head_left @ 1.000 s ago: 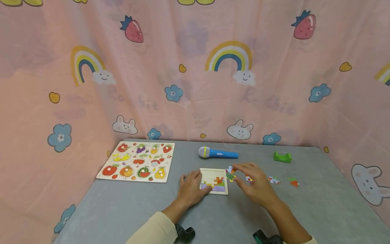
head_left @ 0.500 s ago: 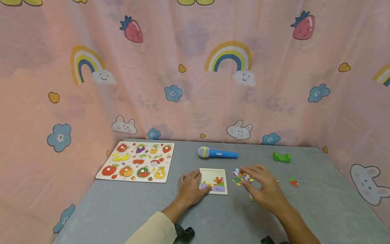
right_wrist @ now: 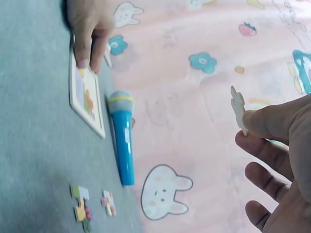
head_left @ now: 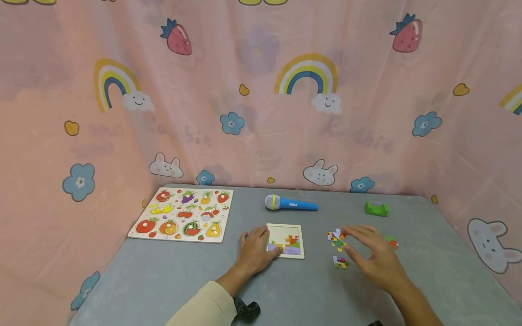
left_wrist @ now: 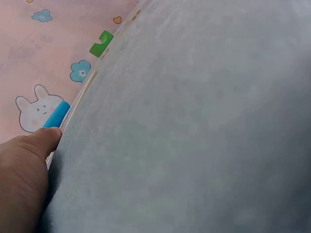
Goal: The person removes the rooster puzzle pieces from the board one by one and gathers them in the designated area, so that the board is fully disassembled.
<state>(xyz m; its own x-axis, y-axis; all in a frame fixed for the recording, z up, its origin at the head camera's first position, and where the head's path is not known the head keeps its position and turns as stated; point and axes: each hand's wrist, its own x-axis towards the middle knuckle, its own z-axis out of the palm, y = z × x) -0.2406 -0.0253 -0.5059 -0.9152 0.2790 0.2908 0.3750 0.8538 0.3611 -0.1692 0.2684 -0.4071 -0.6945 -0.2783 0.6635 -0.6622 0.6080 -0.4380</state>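
My left hand [head_left: 254,256] rests on the left side of a small wooden puzzle frame [head_left: 302,244], its thumb on the joined pieces along the bottom. Those pieces show orange, green and purple; the upper part of the frame is bare. Right of the frame, my right hand [head_left: 379,262] pinches a puzzle piece [head_left: 338,245] with green and white on it between thumb and index finger. That puzzle piece [right_wrist: 238,109] appears nearly edge-on in the right wrist view, raised off the table. Another puzzle piece [head_left: 340,262] lies on the table just below it.
A carrot-patterned piece [head_left: 393,243] lies beyond my right hand. Behind the frame lies a blue toy microphone [head_left: 299,205]. At the back right stands a green block [head_left: 376,208], and a fruit puzzle board [head_left: 175,216] covers the left. A patterned pink cloth [head_left: 261,136] hangs behind.
My right hand has moved right, away from the frame, carrying the pinched piece with it. The piece on the table below has come into view. The left hand has stayed on the frame.
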